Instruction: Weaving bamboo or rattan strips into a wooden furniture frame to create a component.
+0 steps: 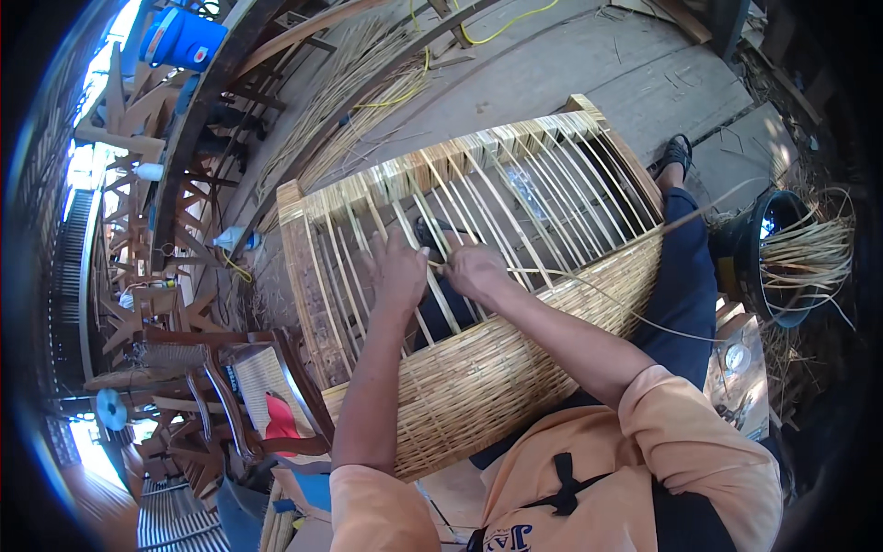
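A wooden frame [288, 204] lies across my lap, strung with pale parallel cane strips [552, 189]; its near part is densely woven [524, 368]. My left hand [397, 271] is on the strips left of centre, its slightly blurred fingers curled among them and its thumb near the middle. Just beside it, my right hand [474, 271] has bent fingers closed on a thin loose cane strand [529, 271], whose long end trails off to the right. The fingertips of both hands are partly hidden among the strips.
A bucket [773, 313] of cane strands stands at right. Loose cane [340, 110] and a yellow cord [497, 32] lie on the floor [644, 64]. Blue cooler [184, 37], wooden parts and a chair [235, 414] with red cloth [280, 423] are at left. My sandalled foot [674, 166] is beside the frame.
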Demonstrator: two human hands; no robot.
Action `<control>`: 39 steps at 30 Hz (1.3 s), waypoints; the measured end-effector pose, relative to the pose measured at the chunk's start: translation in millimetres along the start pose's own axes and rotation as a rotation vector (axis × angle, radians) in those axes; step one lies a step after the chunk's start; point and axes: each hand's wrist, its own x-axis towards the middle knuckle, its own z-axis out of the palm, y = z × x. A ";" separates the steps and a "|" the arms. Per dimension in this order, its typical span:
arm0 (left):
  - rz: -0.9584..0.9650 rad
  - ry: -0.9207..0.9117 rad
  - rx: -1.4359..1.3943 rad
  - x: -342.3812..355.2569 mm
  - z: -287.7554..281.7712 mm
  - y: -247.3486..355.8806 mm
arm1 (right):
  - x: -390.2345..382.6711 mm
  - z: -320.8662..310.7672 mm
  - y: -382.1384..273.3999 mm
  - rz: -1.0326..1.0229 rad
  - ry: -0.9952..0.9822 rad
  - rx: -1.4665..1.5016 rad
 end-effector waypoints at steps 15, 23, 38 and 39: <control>0.028 0.052 0.063 -43.0 -44.9 -66.6 | 1.5 -3.5 -78.1 -0.096 -0.142 -0.061; 0.022 -0.007 0.105 -49.5 -75.3 -82.1 | -4.3 -7.5 -71.9 -0.278 0.111 0.159; -0.267 0.191 -0.447 -109.2 -84.8 -108.4 | -2.1 3.7 -134.7 -0.188 -0.058 0.406; -0.289 0.185 -0.525 -111.1 -84.1 -107.0 | -1.3 4.7 -139.9 -0.206 -0.060 0.278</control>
